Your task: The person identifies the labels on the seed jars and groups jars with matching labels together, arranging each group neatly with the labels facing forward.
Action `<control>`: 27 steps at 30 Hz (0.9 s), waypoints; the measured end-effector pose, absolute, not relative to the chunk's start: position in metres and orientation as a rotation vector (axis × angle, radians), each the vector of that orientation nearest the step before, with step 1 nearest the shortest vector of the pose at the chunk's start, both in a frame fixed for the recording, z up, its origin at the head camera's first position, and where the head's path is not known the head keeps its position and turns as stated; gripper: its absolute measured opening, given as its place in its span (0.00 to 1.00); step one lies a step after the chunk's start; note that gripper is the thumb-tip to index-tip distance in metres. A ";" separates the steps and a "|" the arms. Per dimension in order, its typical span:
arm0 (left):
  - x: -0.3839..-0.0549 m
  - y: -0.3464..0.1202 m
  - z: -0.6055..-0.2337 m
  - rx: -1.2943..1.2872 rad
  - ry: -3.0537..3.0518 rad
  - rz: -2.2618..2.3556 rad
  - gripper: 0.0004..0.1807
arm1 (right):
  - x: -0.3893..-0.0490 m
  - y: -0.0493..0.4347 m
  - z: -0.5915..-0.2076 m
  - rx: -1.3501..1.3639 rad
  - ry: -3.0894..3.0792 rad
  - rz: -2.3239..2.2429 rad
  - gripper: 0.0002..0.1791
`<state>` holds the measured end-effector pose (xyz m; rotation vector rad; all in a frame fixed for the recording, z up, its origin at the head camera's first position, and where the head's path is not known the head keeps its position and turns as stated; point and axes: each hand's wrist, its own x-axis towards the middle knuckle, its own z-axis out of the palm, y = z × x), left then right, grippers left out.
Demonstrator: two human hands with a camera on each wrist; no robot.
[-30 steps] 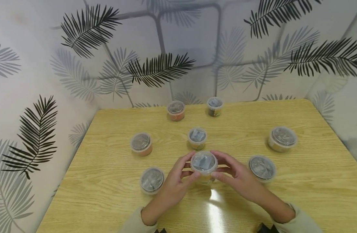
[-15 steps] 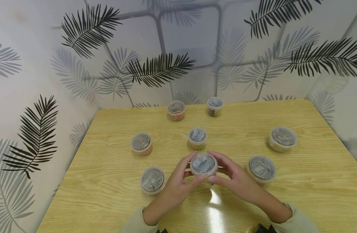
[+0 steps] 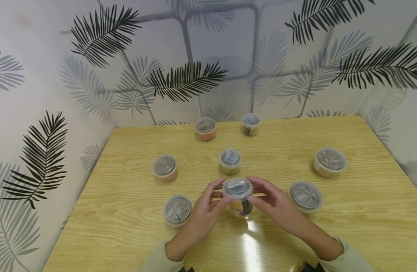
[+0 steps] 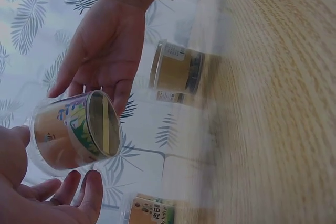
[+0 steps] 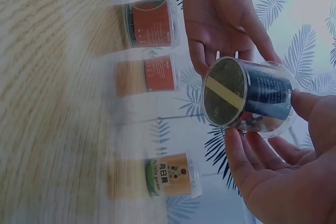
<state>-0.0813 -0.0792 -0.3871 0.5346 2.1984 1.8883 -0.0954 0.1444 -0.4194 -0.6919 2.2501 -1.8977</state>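
Both hands hold a small clear plastic tub (image 3: 241, 206) with a lid and a printed label above the table, one hand on each side. My left hand (image 3: 206, 211) has its thumb and fingertips against the tub's left side. My right hand (image 3: 276, 206) grips the opposite side the same way. In the left wrist view the tub (image 4: 68, 135) shows a colourful picture label, and its base faces the table. The right wrist view shows a dark printed panel on the tub (image 5: 268, 95) and a pale strip across its base.
Several similar lidded tubs stand around on the wooden table (image 3: 126, 226): an orange-sided tub (image 3: 165, 168), a grey-topped tub (image 3: 177, 210), a small tub (image 3: 230, 161), a tub (image 3: 306, 196) by the right forearm and a wide tub (image 3: 330, 162). Leaf-patterned wall covering (image 3: 222, 37) rises behind.
The tub has tilted in my hands, so more of its side label now faces the head camera. My thumbs have moved apart a little. The other tubs have stayed put.
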 end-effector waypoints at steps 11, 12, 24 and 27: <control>-0.081 -0.076 -0.391 0.559 2.062 1.930 0.30 | -0.096 0.143 -0.421 -0.619 2.152 -1.920 0.29; -0.081 -0.076 -0.391 0.566 2.056 1.924 0.31 | -0.096 0.143 -0.422 -0.618 2.127 -1.924 0.30; -0.079 -0.076 -0.391 0.566 2.082 1.859 0.35 | -0.095 0.139 -0.422 -0.669 2.037 -1.888 0.34; -0.081 -0.077 -0.393 0.554 2.097 1.865 0.34 | -0.095 0.141 -0.423 -0.675 2.056 -1.891 0.33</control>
